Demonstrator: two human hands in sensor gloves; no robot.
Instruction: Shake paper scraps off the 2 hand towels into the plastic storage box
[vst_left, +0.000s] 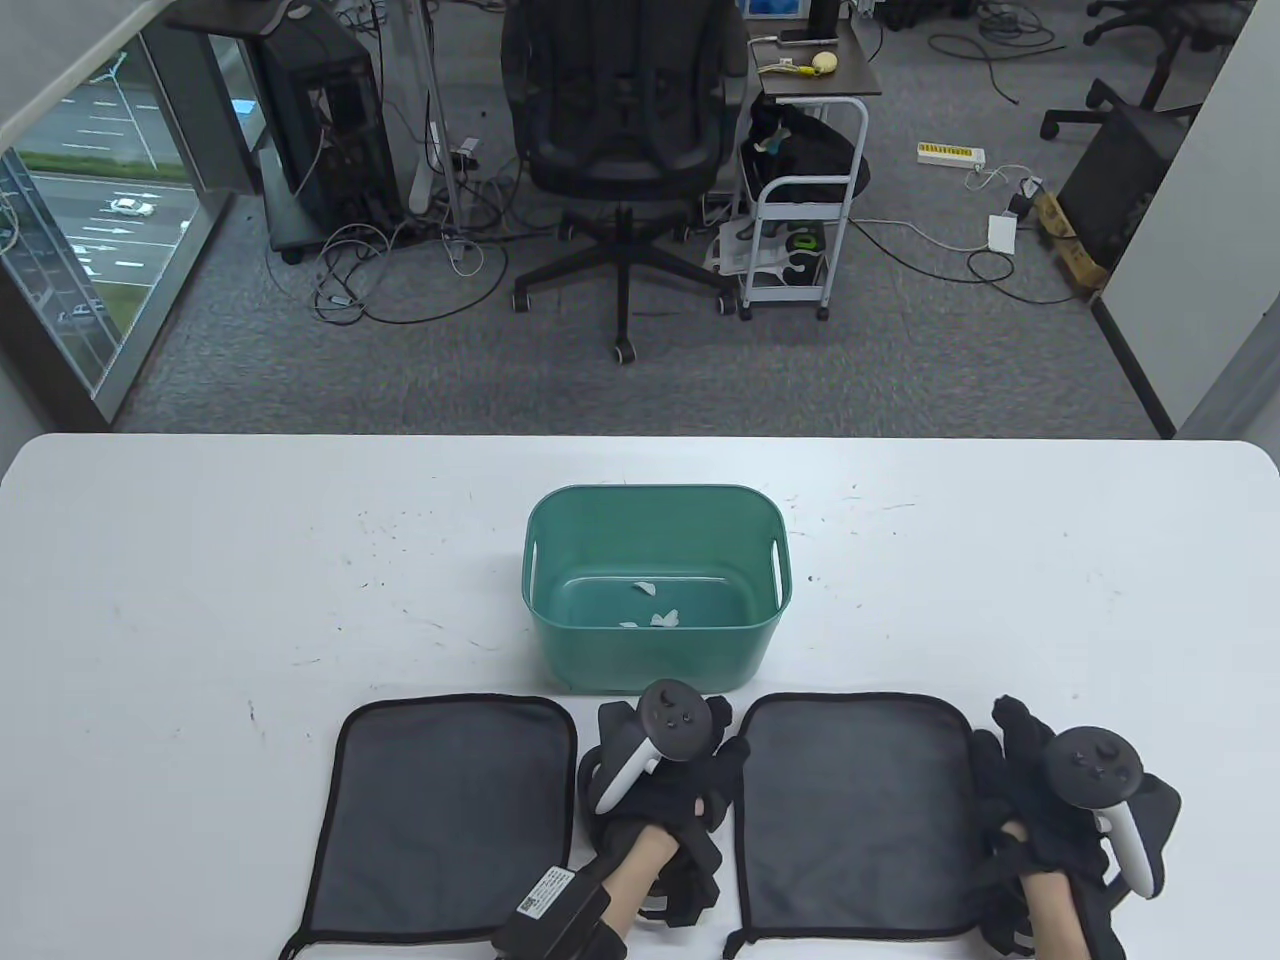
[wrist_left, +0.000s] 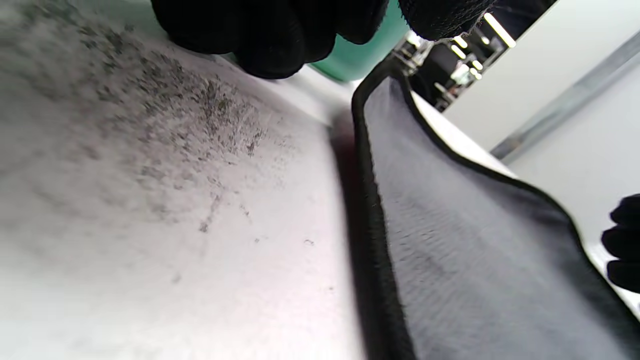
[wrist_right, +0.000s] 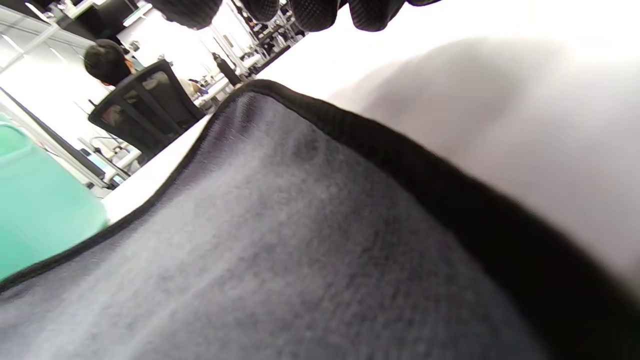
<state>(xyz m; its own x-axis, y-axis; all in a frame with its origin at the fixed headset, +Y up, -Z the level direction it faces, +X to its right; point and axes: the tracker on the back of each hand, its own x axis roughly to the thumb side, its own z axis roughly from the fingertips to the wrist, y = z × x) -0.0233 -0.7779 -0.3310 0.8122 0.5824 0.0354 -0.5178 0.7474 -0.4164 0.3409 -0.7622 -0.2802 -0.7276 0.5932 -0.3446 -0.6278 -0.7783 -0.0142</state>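
L hand (vst_left: 655, 790) rests between both grey towels (vst_left: 450, 815) (vst_left: 855, 815), R hand (vst_left: 1075, 810) just right of them; fingers loose, gripping nothing. Scraps (vst_left: 655, 612) in green box (vst_left: 657, 585). White scuffed table (vst_left: 200, 580); office chair (vst_left: 620, 130) behind.

A storage box (vst_left: 655, 590) sits mid-table (vst_left: 200, 560) with paper scraps (vst_left: 652, 612) inside. Nearer the person, two hand towels lie flat side by side: the left towel (vst_left: 445, 815) and the right towel (vst_left: 850, 815). The left hand (vst_left: 655, 780) rests between them; the right hand (vst_left: 1070, 800) rests right of the right towel.
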